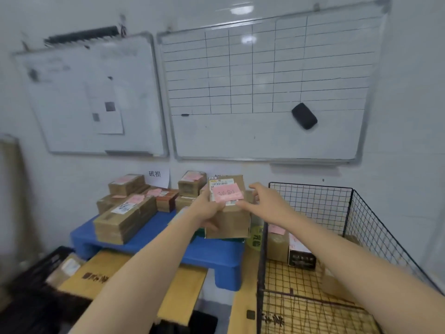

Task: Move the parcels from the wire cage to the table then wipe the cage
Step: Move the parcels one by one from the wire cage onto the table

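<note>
The black wire cage (313, 203) is standing nearest, at the right, with a dark box (302, 257) and a taped parcel (277, 245) lying in its far left corner. Just beyond, the left hand (207, 212) is gripping a pink-labelled cardboard parcel (228, 220) above the blue table (212, 256). The right hand (267, 201) is touching its right edge with loosely spread fingers. Farther back, brown parcels (125, 213) are sitting stacked on the table below two whiteboards (265, 92).
</note>
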`<state>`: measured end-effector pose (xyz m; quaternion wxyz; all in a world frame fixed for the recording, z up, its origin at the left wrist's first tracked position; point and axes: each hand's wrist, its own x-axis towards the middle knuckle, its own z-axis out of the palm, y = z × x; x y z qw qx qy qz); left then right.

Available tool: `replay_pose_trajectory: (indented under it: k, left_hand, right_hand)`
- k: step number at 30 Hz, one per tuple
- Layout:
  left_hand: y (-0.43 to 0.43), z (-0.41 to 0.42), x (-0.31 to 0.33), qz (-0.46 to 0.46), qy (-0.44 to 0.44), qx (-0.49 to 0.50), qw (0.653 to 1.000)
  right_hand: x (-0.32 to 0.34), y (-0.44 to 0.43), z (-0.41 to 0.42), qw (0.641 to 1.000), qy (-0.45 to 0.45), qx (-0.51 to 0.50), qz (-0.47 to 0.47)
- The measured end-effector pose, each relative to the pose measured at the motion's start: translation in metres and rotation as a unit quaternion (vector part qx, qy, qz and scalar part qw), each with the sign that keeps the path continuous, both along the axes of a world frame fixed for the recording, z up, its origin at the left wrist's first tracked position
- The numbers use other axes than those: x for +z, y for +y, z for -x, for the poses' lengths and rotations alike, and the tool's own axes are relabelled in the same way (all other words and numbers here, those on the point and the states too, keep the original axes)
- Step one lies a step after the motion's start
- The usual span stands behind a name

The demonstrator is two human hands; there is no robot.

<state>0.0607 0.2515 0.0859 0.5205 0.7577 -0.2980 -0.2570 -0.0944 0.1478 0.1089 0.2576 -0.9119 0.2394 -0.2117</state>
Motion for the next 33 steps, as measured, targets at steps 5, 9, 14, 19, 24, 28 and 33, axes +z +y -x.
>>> replay_pose_trajectory:
  k: [5, 9, 14, 19, 24, 28, 33]
  left_hand:
    - [0.019, -0.003, -0.030, -0.030, -0.017, 0.020, 0.999]
    - [0.021, -0.017, -0.053, -0.023, -0.025, 0.000, 0.999]
    - [0.017, -0.044, -0.084, -0.037, -0.033, -0.016, 0.999]
    - [0.015, -0.073, -0.118, -0.072, -0.045, -0.067, 0.994]
    - [0.007, -0.115, -0.147, -0.081, -0.040, -0.100, 0.991]
    - [0.006, -0.145, -0.162, -0.093, -0.032, -0.129, 0.987]
    - [0.010, -0.163, -0.173, -0.101, -0.025, -0.155, 0.982]
  right_hand:
    - [-0.019, 0.022, -0.010, 0.998, 0.003, 0.059, -0.015]
    - [-0.039, 0.027, -0.031, 0.997, 0.027, 0.069, -0.029]
    - [-0.070, 0.026, -0.061, 0.995, 0.071, 0.053, -0.055]
    - [-0.115, 0.025, -0.093, 0.990, 0.113, 0.031, -0.078]
    - [-0.143, 0.022, -0.130, 0.988, 0.124, -0.010, -0.093]
    - [-0.161, 0.025, -0.155, 0.983, 0.140, -0.034, -0.112]
    - [-0.178, 0.027, -0.170, 0.978, 0.166, -0.046, -0.119]
